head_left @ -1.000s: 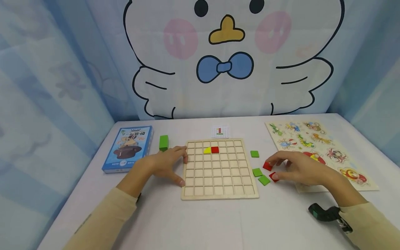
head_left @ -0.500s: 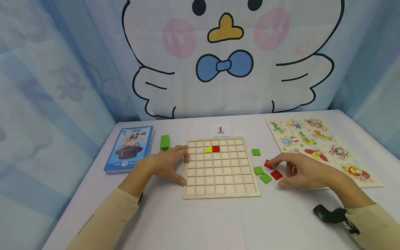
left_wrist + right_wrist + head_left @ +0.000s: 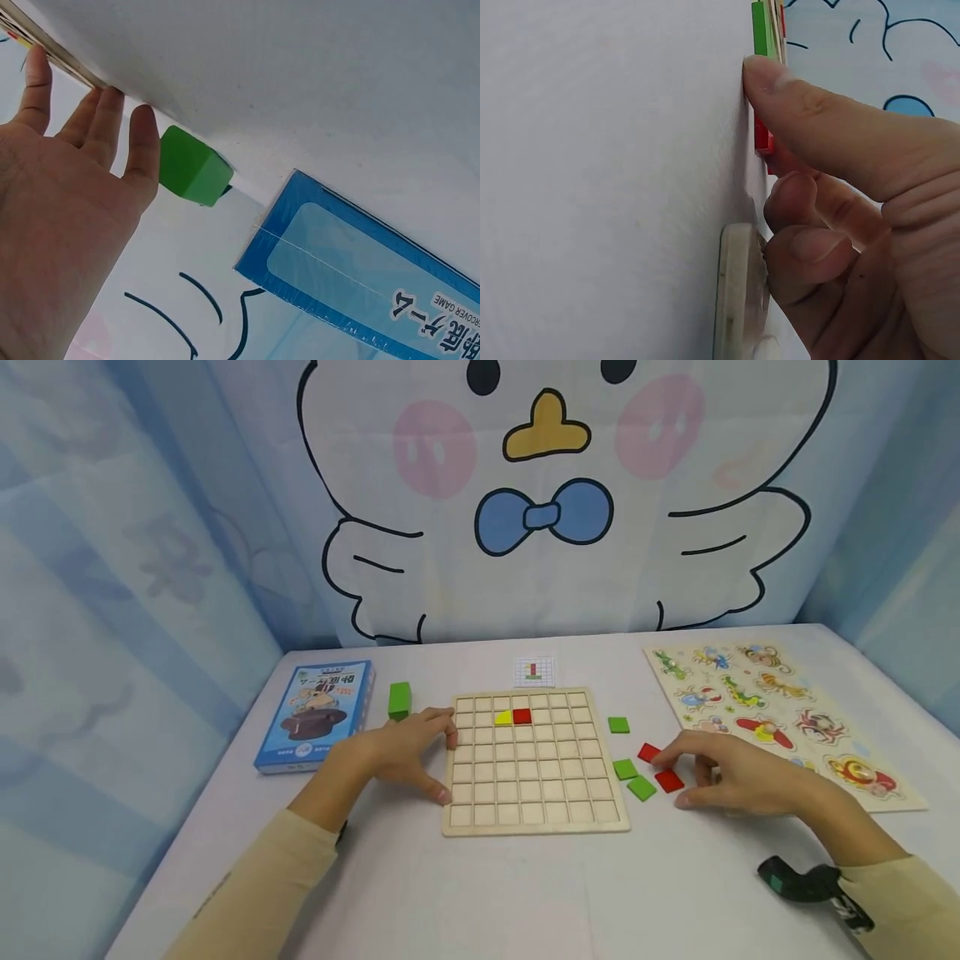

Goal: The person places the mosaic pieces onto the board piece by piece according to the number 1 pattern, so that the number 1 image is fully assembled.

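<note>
White counter (image 3: 525, 897), wooden grid board (image 3: 543, 790) on it. Left hand (image 3: 405, 752): fingers spread, touching board's left edge. Right hand (image 3: 738, 775): thumb and index apart, index at farther red tile (image 3: 647, 750); nearer red tile (image 3: 669, 781) beside it. Three green tiles (image 3: 625, 769) right of board. Red square (image 3: 522, 717), yellow piece (image 3: 503, 719) in adjacent cells.

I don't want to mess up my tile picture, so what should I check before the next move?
1. Left grip touches the edge of the flat, pale wooden grid board: ok.
2. Small white card with a printed grid is uncovered: ok.
3. Two loose red square tiles lie near the right grip: ok.
4. A red tile is pinched, ready to lift: not ok, that grip holds none.
5. Yellow slant-sided tile is pressed fully into its cell: cannot tell.
</note>
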Demonstrator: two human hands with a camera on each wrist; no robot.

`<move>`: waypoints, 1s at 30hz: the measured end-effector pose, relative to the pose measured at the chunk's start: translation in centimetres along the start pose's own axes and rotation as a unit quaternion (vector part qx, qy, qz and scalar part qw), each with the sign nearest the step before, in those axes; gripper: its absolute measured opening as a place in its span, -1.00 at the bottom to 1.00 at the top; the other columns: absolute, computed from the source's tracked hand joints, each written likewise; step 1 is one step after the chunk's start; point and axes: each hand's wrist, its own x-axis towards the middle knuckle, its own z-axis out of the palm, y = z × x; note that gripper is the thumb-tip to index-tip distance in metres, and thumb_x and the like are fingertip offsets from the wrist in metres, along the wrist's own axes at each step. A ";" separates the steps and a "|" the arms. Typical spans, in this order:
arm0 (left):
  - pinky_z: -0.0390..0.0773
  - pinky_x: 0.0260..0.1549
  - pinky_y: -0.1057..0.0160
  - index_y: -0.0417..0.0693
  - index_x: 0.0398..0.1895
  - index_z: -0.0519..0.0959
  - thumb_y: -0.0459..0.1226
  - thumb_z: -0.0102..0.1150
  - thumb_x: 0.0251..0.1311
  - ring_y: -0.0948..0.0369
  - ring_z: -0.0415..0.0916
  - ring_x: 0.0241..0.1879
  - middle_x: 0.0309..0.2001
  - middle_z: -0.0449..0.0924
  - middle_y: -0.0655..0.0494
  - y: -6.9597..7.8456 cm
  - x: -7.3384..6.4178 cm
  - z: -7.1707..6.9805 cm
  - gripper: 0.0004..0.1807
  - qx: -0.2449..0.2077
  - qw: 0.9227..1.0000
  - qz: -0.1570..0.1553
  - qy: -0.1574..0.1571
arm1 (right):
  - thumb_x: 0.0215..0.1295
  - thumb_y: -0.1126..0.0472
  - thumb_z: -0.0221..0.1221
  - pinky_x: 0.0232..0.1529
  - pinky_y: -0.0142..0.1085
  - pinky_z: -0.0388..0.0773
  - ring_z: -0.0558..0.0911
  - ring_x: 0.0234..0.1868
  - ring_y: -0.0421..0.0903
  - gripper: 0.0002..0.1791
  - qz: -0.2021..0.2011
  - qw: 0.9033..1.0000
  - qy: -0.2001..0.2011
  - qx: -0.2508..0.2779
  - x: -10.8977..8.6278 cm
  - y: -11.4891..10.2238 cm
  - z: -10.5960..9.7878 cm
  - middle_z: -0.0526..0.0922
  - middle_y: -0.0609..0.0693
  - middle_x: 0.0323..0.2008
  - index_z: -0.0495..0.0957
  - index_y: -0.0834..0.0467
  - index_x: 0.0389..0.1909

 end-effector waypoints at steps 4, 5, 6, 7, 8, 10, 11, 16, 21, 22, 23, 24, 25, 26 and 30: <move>0.10 0.41 -0.42 0.32 -0.06 0.37 0.22 0.61 -0.15 0.00 -0.08 0.63 0.66 -0.04 0.06 0.0 -0.2 0.1 -0.30 -0.005 1.000 -0.006 -0.006 | 0.25 0.01 0.43 -0.36 -0.39 0.41 0.48 -0.35 -0.23 -0.60 -0.008 1.000 -0.004 0.006 0.0 0.2 0.4 0.59 -0.19 -0.16 0.60 -0.20 0.09; 0.10 0.42 -0.41 0.32 -0.05 0.36 0.22 0.61 -0.15 -0.01 -0.07 0.63 0.66 -0.04 0.07 0.0 -0.3 0.2 -0.30 -0.006 1.000 -0.006 -0.007 | 0.27 0.03 0.42 -0.35 -0.39 0.42 0.48 -0.34 -0.23 -0.62 -0.010 1.000 -0.005 0.008 0.0 0.2 0.5 0.59 -0.19 -0.15 0.60 -0.19 0.08; 0.11 0.42 -0.40 0.32 -0.04 0.36 0.22 0.60 -0.14 -0.01 -0.06 0.63 0.66 -0.04 0.08 0.0 -0.3 0.2 -0.30 -0.007 1.000 -0.005 -0.007 | 0.29 0.05 0.41 -0.34 -0.39 0.42 0.48 -0.33 -0.23 -0.64 -0.010 1.000 -0.006 0.008 -0.1 0.2 0.5 0.60 -0.20 -0.13 0.60 -0.18 0.08; 0.10 0.42 -0.41 0.32 -0.04 0.36 0.22 0.60 -0.14 -0.01 -0.06 0.62 0.66 -0.04 0.08 0.0 -0.3 0.2 -0.30 -0.008 1.000 -0.003 -0.006 | 0.30 0.08 0.39 -0.34 -0.39 0.42 0.48 -0.33 -0.23 -0.66 -0.011 1.000 -0.006 0.009 -0.1 0.2 0.5 0.60 -0.19 -0.13 0.60 -0.17 0.07; 0.10 0.42 -0.41 0.31 -0.04 0.36 0.21 0.60 -0.13 -0.01 -0.06 0.62 0.66 -0.04 0.08 0.0 -0.3 0.2 -0.30 -0.009 1.000 -0.002 -0.004 | 0.32 0.10 0.38 -0.34 -0.39 0.42 0.48 -0.32 -0.23 -0.67 -0.012 1.000 -0.007 0.010 -0.1 0.2 0.5 0.60 -0.19 -0.12 0.60 -0.16 0.07; 0.09 0.41 -0.42 0.31 -0.03 0.37 0.21 0.60 -0.13 -0.01 -0.06 0.63 0.66 -0.04 0.07 0.0 -0.2 0.2 -0.31 -0.008 1.000 -0.001 -0.002 | 0.35 0.12 0.36 -0.36 -0.38 0.42 0.48 -0.32 -0.22 -0.67 -0.009 1.000 -0.009 0.010 -0.1 0.1 0.4 0.58 -0.17 -0.13 0.59 -0.16 0.09; 0.08 0.41 -0.43 0.31 -0.03 0.37 0.21 0.60 -0.12 -0.01 -0.07 0.63 0.66 -0.04 0.07 0.0 -0.2 0.2 -0.31 -0.007 1.000 -0.002 -0.001 | 0.36 0.12 0.35 -0.36 -0.38 0.42 0.48 -0.31 -0.22 -0.66 -0.007 1.000 -0.007 0.009 -0.1 0.1 0.4 0.57 -0.17 -0.12 0.58 -0.16 0.11; 0.08 0.42 -0.41 0.31 -0.03 0.37 0.20 0.61 -0.13 -0.03 -0.04 0.62 0.66 -0.04 0.08 0.1 -0.3 0.2 -0.30 -0.012 1.000 -0.005 -0.002 | 0.43 0.11 0.29 -0.27 -0.39 0.46 0.51 -0.22 -0.23 -0.60 0.001 1.000 0.000 0.002 0.1 -0.3 0.2 0.56 -0.17 -0.03 0.53 -0.18 0.24; 0.11 0.43 -0.39 0.30 -0.02 0.37 0.21 0.60 -0.14 -0.05 -0.02 0.61 0.66 -0.04 0.07 0.1 -0.2 0.1 -0.29 -0.015 1.000 -0.002 -0.005 | 0.47 0.06 0.25 -0.19 -0.38 0.50 0.54 -0.15 -0.24 -0.63 -0.003 1.000 0.000 -0.002 0.5 -0.7 -0.2 0.58 -0.22 0.01 0.53 -0.24 0.23; 0.11 0.43 -0.39 0.30 -0.02 0.37 0.22 0.60 -0.14 -0.05 -0.02 0.61 0.66 -0.05 0.07 0.1 -0.2 0.1 -0.29 -0.014 1.000 -0.001 -0.005 | 0.47 0.06 0.24 -0.19 -0.38 0.50 0.54 -0.14 -0.24 -0.65 -0.005 1.000 0.002 0.000 0.7 -0.8 -0.3 0.58 -0.22 0.01 0.54 -0.24 0.22; 0.11 0.43 -0.38 0.30 -0.02 0.37 0.22 0.60 -0.13 -0.04 -0.03 0.62 0.66 -0.05 0.08 0.1 -0.2 0.1 -0.29 -0.012 1.000 0.000 -0.004 | 0.47 0.06 0.24 -0.19 -0.38 0.52 0.55 -0.12 -0.24 -0.66 -0.008 1.000 0.005 0.001 0.8 -0.9 -0.3 0.59 -0.22 0.01 0.55 -0.23 0.21; 0.11 0.43 -0.38 0.30 -0.02 0.37 0.22 0.60 -0.13 -0.03 -0.04 0.62 0.66 -0.04 0.07 0.1 -0.2 0.0 -0.29 -0.010 1.000 0.002 -0.004 | 0.47 0.07 0.24 -0.18 -0.37 0.53 0.56 -0.10 -0.24 -0.67 -0.012 1.000 0.009 0.004 1.0 -1.0 -0.4 0.60 -0.22 0.01 0.56 -0.21 0.20; 0.11 0.42 -0.40 0.29 -0.02 0.37 0.22 0.60 -0.13 -0.04 -0.04 0.62 0.66 -0.04 0.06 0.1 -0.2 0.0 -0.30 -0.009 1.000 0.004 -0.003 | 0.47 0.07 0.24 -0.17 -0.37 0.54 0.57 -0.09 -0.25 -0.68 -0.016 1.000 0.014 0.005 1.1 -1.0 -0.4 0.61 -0.22 0.01 0.56 -0.20 0.19; 0.10 0.42 -0.41 0.30 -0.03 0.37 0.22 0.59 -0.12 -0.03 -0.06 0.62 0.66 -0.04 0.06 0.2 -0.2 -0.1 -0.30 -0.007 1.000 0.005 -0.002 | 0.47 0.08 0.24 -0.16 -0.37 0.55 0.58 -0.07 -0.25 -0.69 -0.021 1.000 0.018 0.006 1.3 -1.1 -0.4 0.62 -0.23 0.02 0.57 -0.18 0.18; 0.07 0.42 -0.43 0.30 -0.03 0.37 0.20 0.60 -0.12 0.00 -0.10 0.63 0.66 -0.03 0.06 0.2 -0.2 -0.2 -0.31 -0.004 1.000 0.003 0.002 | 0.48 0.11 0.24 -0.13 -0.35 0.58 0.60 -0.06 -0.26 -0.68 -0.039 0.999 0.029 0.014 1.8 -1.4 -0.6 0.63 -0.25 0.03 0.57 -0.11 0.19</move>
